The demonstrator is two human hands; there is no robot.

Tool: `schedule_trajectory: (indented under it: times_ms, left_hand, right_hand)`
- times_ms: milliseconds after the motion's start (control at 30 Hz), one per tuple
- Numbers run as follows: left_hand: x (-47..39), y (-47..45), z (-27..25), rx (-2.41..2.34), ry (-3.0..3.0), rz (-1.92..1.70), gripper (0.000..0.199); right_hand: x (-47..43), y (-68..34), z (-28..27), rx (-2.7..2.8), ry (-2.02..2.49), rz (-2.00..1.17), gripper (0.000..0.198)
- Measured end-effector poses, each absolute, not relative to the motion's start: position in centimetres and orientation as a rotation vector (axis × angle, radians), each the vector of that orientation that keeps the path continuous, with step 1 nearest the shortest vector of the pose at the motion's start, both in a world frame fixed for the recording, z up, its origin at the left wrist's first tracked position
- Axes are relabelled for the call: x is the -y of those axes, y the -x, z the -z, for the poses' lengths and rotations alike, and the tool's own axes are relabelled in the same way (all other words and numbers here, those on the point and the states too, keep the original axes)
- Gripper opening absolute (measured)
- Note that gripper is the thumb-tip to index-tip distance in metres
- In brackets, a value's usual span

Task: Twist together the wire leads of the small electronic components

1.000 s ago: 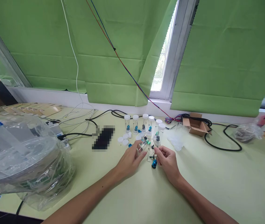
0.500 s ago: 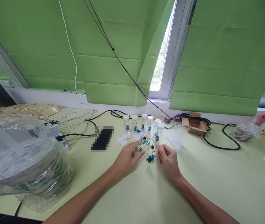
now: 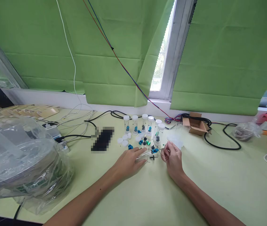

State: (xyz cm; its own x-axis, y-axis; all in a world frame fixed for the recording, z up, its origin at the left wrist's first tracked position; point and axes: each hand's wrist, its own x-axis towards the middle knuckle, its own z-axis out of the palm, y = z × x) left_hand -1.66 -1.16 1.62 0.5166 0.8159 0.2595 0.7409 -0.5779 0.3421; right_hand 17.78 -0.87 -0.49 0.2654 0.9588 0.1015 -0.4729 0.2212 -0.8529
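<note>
I see the left hand holding a clear tube, the right hand pinching a blue piece by its stem, capped vials standing farther off

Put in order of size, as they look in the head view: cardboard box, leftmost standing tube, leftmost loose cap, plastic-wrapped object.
Plastic-wrapped object (nearness enlarges it)
Cardboard box
Leftmost standing tube
Leftmost loose cap

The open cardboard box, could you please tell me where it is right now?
In the head view, the box sits on the table, right of centre, below the right green blind and beyond the right hand, with black cable beside it.
</note>
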Motion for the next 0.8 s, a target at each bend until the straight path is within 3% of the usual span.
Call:
schedule_trajectory:
  times_ms: [233,800]
  left_hand:
    - [1.24,1.62,-1.36,-1.249,-2.579,-0.684,0.042]
    - [1.26,1.49,-1.14,-1.228,-2.547,-0.785,0.041]
  right_hand:
    - [0.96,-17.36,0.92,0.817,0.801,-1.238,0.038]
    - [0.88,-17.52,1.26,0.995,0.885,-1.165,0.033]
